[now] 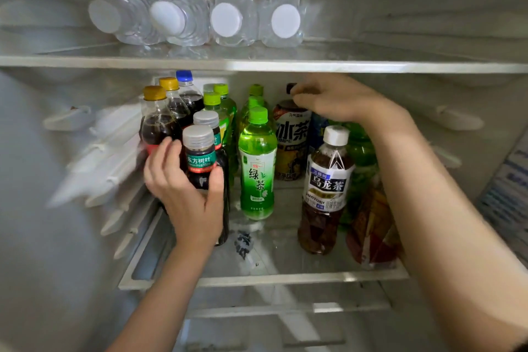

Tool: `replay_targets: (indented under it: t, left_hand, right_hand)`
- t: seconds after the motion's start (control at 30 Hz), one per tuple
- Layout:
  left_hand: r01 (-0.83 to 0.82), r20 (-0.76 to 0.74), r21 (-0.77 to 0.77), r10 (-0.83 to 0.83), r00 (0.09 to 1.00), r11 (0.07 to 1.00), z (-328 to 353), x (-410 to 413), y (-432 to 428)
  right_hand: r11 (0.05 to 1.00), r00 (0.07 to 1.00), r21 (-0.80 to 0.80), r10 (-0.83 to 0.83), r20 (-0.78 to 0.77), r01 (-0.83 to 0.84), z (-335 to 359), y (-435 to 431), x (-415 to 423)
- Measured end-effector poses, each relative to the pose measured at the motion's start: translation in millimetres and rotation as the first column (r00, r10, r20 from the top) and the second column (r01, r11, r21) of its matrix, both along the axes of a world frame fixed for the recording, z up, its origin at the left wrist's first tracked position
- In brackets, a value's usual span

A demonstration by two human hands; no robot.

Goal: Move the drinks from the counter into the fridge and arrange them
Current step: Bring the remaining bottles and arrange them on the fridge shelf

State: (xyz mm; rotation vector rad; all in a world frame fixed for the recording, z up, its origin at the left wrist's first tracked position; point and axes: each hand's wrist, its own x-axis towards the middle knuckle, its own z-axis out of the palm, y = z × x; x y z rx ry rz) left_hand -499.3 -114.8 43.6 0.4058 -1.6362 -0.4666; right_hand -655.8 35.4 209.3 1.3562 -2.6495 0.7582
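Both my hands are inside the fridge, over its middle glass shelf [265, 276]. My left hand [183, 194] grips a dark tea bottle [199, 157] with a grey cap and green label at the front left, upright. My right hand [334, 97] reaches to the back and pinches the black cap of an iced tea bottle [293, 134]. A green tea bottle [257, 168] stands at the middle front, with more green bottles behind it. An oolong tea bottle [325, 191] with a white cap stands front right. Cola bottles [160, 123] line the left side.
Several clear water bottles [197, 20] lie on their sides on the upper shelf [371, 67], caps facing out. My right forearm partly hides a green bottle [361, 151] and a red-labelled bottle [371, 231] at the shelf's right. Ribbed fridge walls close in both sides.
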Motion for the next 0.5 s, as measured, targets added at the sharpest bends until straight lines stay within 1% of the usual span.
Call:
replay_targets:
  t: [0.03, 0.07, 0.1, 0.13, 0.17, 0.2, 0.23, 0.27, 0.3, 0.37, 0.4, 0.5]
  left_hand:
    - [-0.074, -0.039, -0.079, 0.071, 0.997, 0.994, 1, 0, 9]
    - [-0.086, -0.082, -0.166, 0.073, 0.994, 0.982, 2, 0, 17]
    - [-0.056, -0.107, -0.243, 0.031, 0.994, 0.968, 4, -1, 26]
    - [0.009, -0.103, -0.298, -0.042, 0.994, 0.954, 6, -2, 34]
    - [0.114, -0.066, -0.323, -0.142, 0.988, 0.940, 8, -5, 43]
    - [0.252, 0.001, -0.310, -0.264, 0.964, 0.917, 10, -8, 52]
    - [0.389, 0.086, -0.253, -0.379, 0.921, 0.886, 10, -12, 61]
    - [0.497, 0.173, -0.149, -0.473, 0.864, 0.855, 10, -17, 70]
    - [0.567, 0.247, -0.016, -0.546, 0.800, 0.823, 9, -22, 78]
    - [0.620, 0.334, 0.217, -0.654, 0.679, 0.754, 8, -34, 87]
    - [0.633, 0.348, 0.288, -0.695, 0.630, 0.718, 8, -39, 89]
    - [0.686, 0.328, 0.390, -0.789, 0.520, 0.614, 3, -48, 92]
  right_hand:
    - [0.999, 1.000, -0.037, -0.011, -0.020, 0.010, -5, 9, 4]
    - [0.997, 0.999, -0.067, -0.028, -0.042, 0.025, -10, 16, 8]
    - [0.994, 0.996, -0.100, -0.053, -0.069, 0.045, -14, 23, 12]
    - [0.988, 0.991, -0.139, -0.085, -0.103, 0.070, -18, 29, 14]
    - [0.980, 0.982, -0.170, -0.126, -0.138, 0.101, -20, 35, 14]
    - [0.972, 0.971, -0.189, -0.173, -0.168, 0.140, -21, 40, 13]
    - [0.964, 0.958, -0.192, -0.218, -0.188, 0.182, -22, 45, 11]
    - [0.958, 0.947, -0.188, -0.255, -0.198, 0.219, -23, 49, 9]
    - [0.951, 0.938, -0.184, -0.285, -0.196, 0.250, -24, 52, 7]
    - [0.934, 0.928, -0.197, -0.331, -0.170, 0.297, -27, 56, 5]
    - [0.927, 0.925, -0.207, -0.347, -0.155, 0.313, -29, 58, 4]
    - [0.912, 0.921, -0.200, -0.380, -0.082, 0.358, -36, 62, 5]
